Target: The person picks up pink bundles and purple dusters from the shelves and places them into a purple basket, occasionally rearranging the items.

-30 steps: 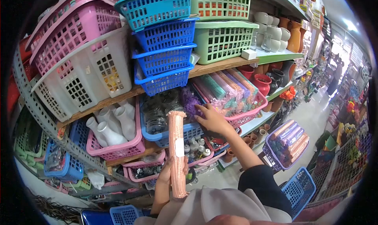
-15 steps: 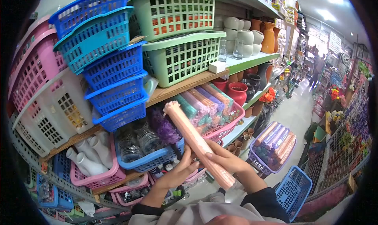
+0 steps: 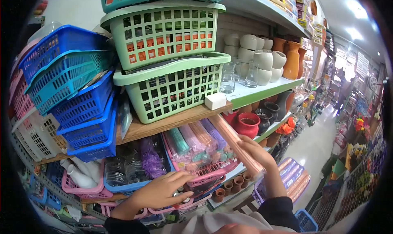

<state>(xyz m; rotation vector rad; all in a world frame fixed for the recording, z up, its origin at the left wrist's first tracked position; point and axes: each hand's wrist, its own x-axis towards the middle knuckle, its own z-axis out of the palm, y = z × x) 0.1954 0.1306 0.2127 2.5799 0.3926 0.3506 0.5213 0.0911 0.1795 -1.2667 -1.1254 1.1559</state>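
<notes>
A long peach-coloured roll in clear wrapping (image 3: pixel 230 132) slants along the right side of the pink basket (image 3: pixel 213 172), its far end under the wooden shelf edge. My right hand (image 3: pixel 254 153) grips it toward its near end, with the fingers over the top. My left hand (image 3: pixel 167 189) is open, fingers spread, close to the front of that basket and holding nothing. Inside the basket lie several similar rolls, among them a teal roll (image 3: pixel 177 140) and a purple roll (image 3: pixel 213 133).
Stacked green baskets (image 3: pixel 172 80) and a small white box (image 3: pixel 215 101) stand on the wooden shelf (image 3: pixel 143 129) above. Glass vases (image 3: pixel 251 74) and a red pot (image 3: pixel 248 125) are to the right. A purple basket of rolls (image 3: pixel 258 191) stands lower right.
The peach roll has moved forward from in front of me to the pink basket's right side. My left hand has let go of it and opened. The view has shifted closer to the shelves.
</notes>
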